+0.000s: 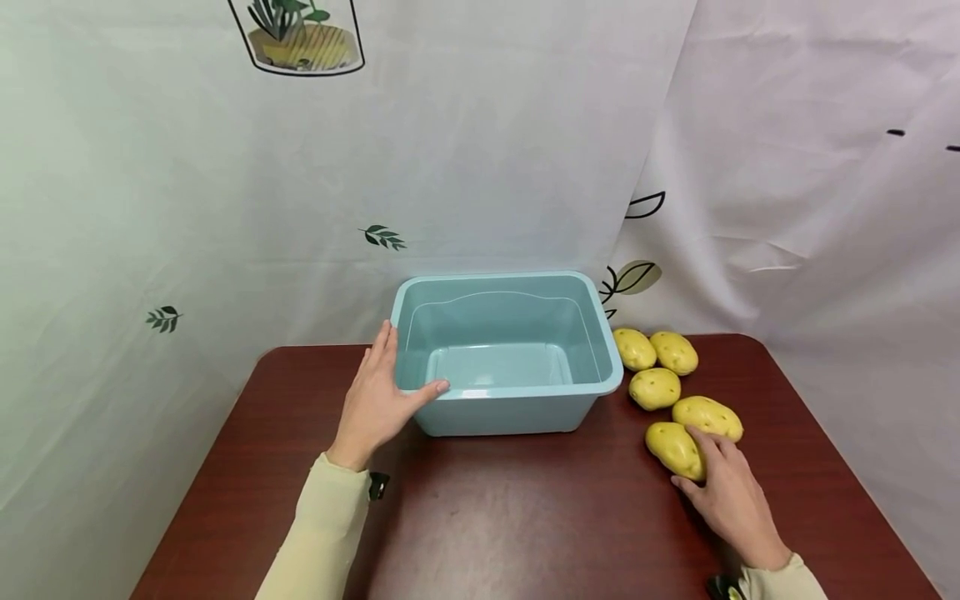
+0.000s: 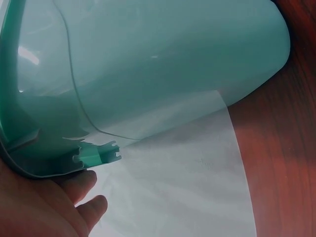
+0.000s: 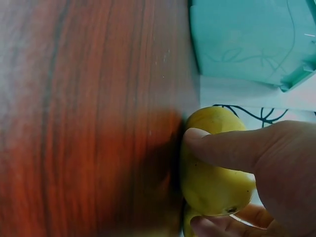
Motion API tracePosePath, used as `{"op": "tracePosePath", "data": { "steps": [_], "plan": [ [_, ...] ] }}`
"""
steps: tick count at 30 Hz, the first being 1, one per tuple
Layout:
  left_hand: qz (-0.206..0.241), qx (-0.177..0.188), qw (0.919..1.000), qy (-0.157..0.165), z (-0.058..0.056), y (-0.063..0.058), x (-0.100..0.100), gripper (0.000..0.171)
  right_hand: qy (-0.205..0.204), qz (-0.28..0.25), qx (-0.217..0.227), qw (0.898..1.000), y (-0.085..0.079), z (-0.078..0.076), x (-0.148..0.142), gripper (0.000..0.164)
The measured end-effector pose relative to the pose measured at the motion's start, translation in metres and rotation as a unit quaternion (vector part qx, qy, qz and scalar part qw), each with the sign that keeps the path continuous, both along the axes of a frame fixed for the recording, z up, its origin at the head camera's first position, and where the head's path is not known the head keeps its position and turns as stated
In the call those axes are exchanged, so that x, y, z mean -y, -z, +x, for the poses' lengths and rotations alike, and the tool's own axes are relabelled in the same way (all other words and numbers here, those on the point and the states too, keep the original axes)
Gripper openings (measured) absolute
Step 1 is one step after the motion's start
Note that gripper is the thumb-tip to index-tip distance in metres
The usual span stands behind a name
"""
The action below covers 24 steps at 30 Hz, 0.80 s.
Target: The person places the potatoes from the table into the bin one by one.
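A light blue plastic basin (image 1: 510,412) stands on the table near the wall; its inside holds nothing. My left hand (image 1: 378,400) rests at its near left corner, thumb along the front rim and straight fingers against the left side. In the left wrist view, fingertips (image 2: 93,210) show below the basin's rim (image 2: 44,175). On the right, my right hand (image 1: 723,492) grips the nearest yellow potato (image 1: 671,448), which sits on the table. The right wrist view shows the thumb across this potato (image 3: 217,190), with fingers on its far side, partly hidden.
Several more yellow potatoes lie right of the basin: one long potato (image 1: 708,415) beside the gripped one, another potato (image 1: 655,389) behind it, and others at the back edge. The dark red wooden table (image 1: 495,508) meets a white patterned cloth (image 1: 487,167) behind.
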<state>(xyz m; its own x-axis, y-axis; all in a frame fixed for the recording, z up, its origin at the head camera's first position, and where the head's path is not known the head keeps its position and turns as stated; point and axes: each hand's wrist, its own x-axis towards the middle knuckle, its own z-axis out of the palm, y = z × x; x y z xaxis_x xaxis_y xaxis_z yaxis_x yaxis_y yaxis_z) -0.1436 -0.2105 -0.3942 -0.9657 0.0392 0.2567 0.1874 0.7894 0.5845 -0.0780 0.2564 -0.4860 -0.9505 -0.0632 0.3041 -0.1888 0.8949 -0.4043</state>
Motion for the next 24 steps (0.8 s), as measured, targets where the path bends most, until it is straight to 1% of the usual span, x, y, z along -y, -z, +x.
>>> {"op": "tracePosePath", "data": {
  "steps": [11, 17, 24],
  "plan": [
    [-0.004, 0.0, 1.0, -0.003, -0.0001, 0.0, 0.0001, 0.119, 0.003, -0.006, -0.017, 1.0, 0.0021, 0.0009, -0.0026, 0.079],
    [-0.004, -0.004, 1.0, 0.002, -0.0004, -0.0006, 0.0003, 0.119, 0.007, -0.017, -0.037, 0.999, -0.0009, 0.0014, -0.0001, 0.077],
    [0.002, 0.0, 1.0, 0.001, 0.0004, -0.0004, 0.0004, 0.119, 0.009, -0.024, -0.054, 0.998, -0.0063, -0.0011, 0.0031, 0.077]
  ]
}}
